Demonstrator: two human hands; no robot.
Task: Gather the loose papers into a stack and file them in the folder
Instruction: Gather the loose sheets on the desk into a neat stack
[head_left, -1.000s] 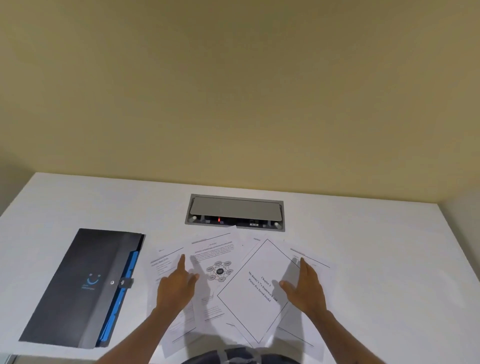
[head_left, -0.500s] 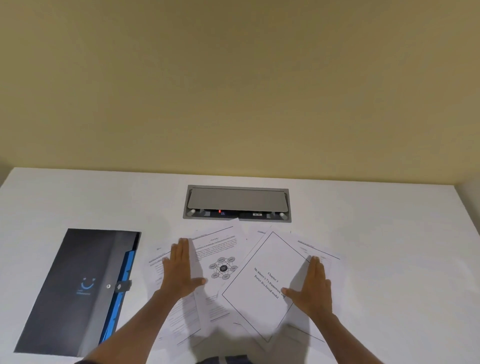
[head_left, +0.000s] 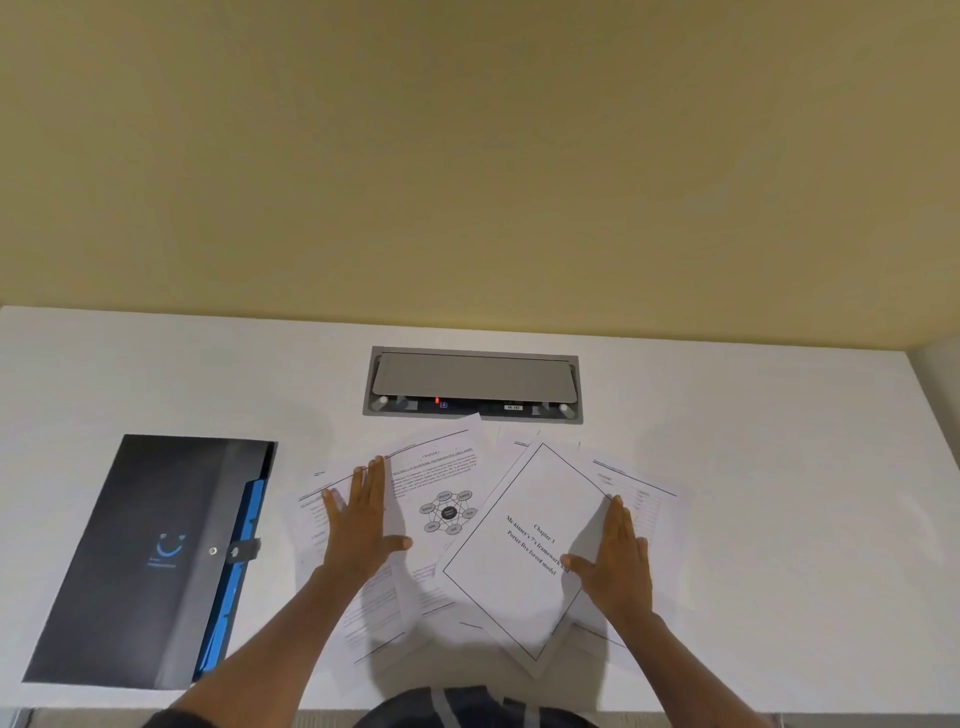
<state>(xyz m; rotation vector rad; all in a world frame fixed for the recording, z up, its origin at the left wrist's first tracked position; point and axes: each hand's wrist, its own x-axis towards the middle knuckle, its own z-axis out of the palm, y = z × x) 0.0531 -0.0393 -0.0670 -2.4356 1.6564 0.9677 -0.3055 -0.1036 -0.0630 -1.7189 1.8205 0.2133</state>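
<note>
Several loose printed papers (head_left: 524, 525) lie fanned and overlapping on the white table (head_left: 779, 493) in front of me. The top sheet is a bordered title page, turned at an angle; a sheet with a circle diagram (head_left: 448, 512) lies to its left. My left hand (head_left: 363, 525) rests flat, fingers spread, on the left sheets. My right hand (head_left: 618, 556) lies flat on the right edge of the title page. Neither hand grips anything. A black folder (head_left: 150, 556) with a blue inner edge and a snap closure lies shut at the left, apart from the papers.
A grey recessed cable box (head_left: 472, 384) with a lid sits in the table just behind the papers. A yellow wall rises behind the table. The table's near edge runs just below the papers, close to my body.
Both hands have flattened and spread on the papers, the left sliding slightly forward. The view has tilted, so the table sits a little higher in the frame. The papers have barely shifted.
</note>
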